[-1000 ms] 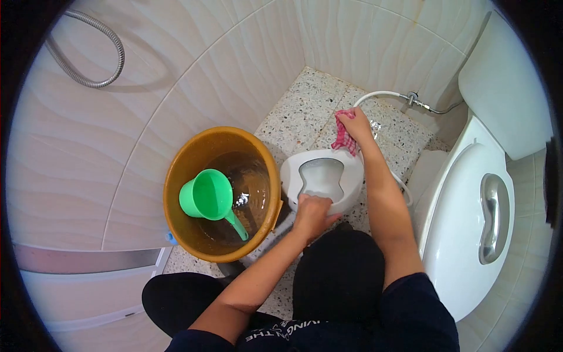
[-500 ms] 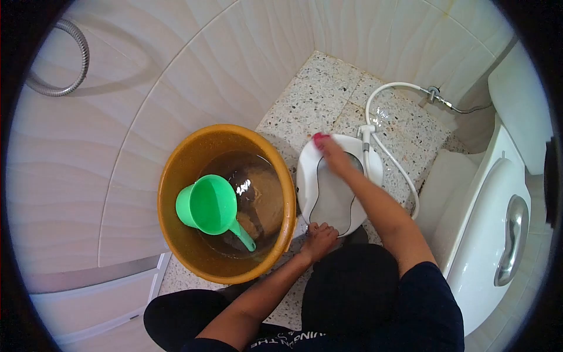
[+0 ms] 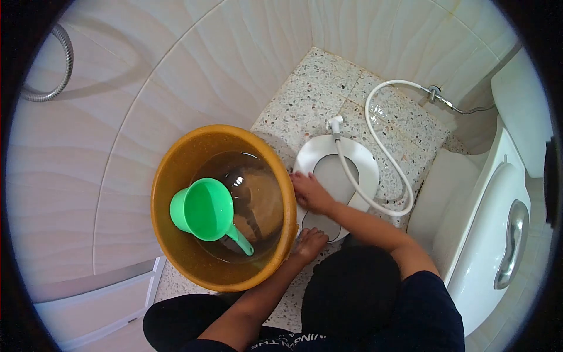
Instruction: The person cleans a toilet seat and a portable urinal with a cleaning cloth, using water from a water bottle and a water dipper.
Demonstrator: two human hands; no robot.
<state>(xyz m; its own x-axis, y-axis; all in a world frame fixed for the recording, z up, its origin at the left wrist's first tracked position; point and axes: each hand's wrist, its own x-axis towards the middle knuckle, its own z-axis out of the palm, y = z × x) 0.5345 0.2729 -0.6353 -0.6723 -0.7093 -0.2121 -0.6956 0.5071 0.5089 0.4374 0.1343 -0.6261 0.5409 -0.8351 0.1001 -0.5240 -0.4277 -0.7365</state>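
Note:
A white seat-shaped piece [image 3: 368, 166] with a grey middle lies on the speckled floor. My left hand [image 3: 311, 242] is closed at its lower edge, fingers gripping the rim. On its left side rests my right hand [image 3: 312, 193], with the fingers bent over the edge beside the bucket; whatever lies under them is hidden. A white spray head [image 3: 335, 123] is at the top of the piece, and its white hose [image 3: 347, 167] runs across it.
At left stands an orange bucket [image 3: 158, 202] of water with a green dipper [image 3: 208, 208] in it. A white toilet [image 3: 492, 217] is at right. A metal hose [image 3: 65, 64] hangs at the upper left, and tiled walls meet behind the floor.
My right hand has moved down and left from the top of the white piece, and the pink thing in it no longer shows. The spray head has shifted left, its hose now farther over the piece.

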